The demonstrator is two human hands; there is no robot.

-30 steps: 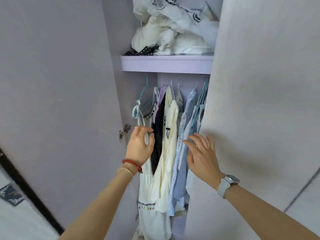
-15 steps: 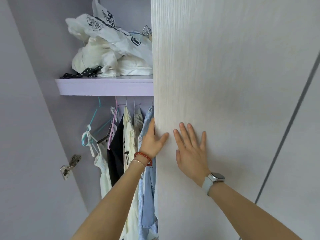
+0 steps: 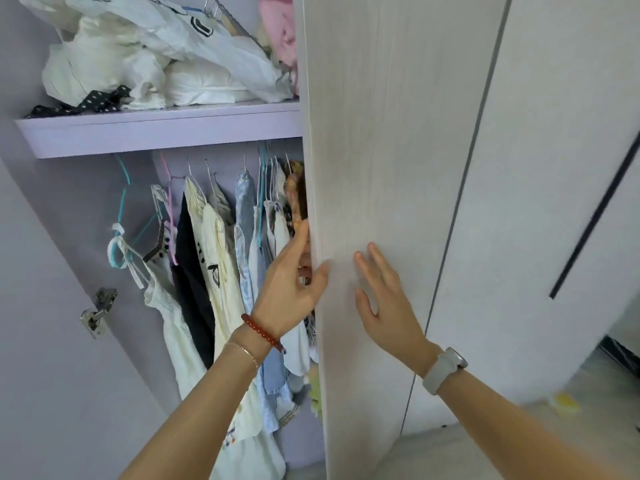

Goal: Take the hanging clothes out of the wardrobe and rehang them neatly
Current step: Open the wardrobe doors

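Note:
Several garments hang on hangers inside the lilac wardrobe: a white strappy dress (image 3: 166, 306), a black top (image 3: 190, 278), a cream shirt (image 3: 221, 271), pale blue shirts (image 3: 246, 216) and a patterned piece (image 3: 293, 199) half hidden by the door. My left hand (image 3: 289, 289) curls round the edge of the pale wood-grain right door (image 3: 381, 133), thumb on its front, fingers behind it. My right hand (image 3: 384, 296) lies flat and open on the door's front. The door hides the rest of the rail.
A lilac shelf (image 3: 156, 133) above the rail carries a heap of white bags and cloth (image 3: 156, 53) and something pink (image 3: 280, 32). The open left door with its metal hinge (image 3: 98, 311) stands at the left. A further closed door panel (image 3: 554, 168) is on the right.
The right door has swung further open, showing more hanging clothes. My left hand has wrapped further round its edge; my right hand stays flat on its front.

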